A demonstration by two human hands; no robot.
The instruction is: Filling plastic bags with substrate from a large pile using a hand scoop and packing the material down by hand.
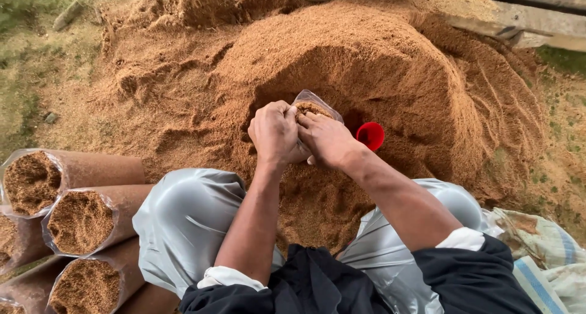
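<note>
A clear plastic bag (312, 104) filled with brown sawdust stands upright in front of me, at the foot of a large sawdust heap (378, 57). My left hand (274, 134) grips the bag's near left side, fingers curled on its rim. On the near right side, my right hand (326, 140) presses against the bag, fingers reaching onto the sawdust at the top. Both hands hide most of the bag. A small red cup-like scoop (370, 135) lies in the sawdust just right of my right hand.
Several filled sawdust bags (85, 219) lie stacked on their sides at the lower left. My knees in shiny grey trousers (183, 219) flank the spot. A woven sack (543, 253) lies at the lower right. Concrete slabs (537, 21) border the heap's top right.
</note>
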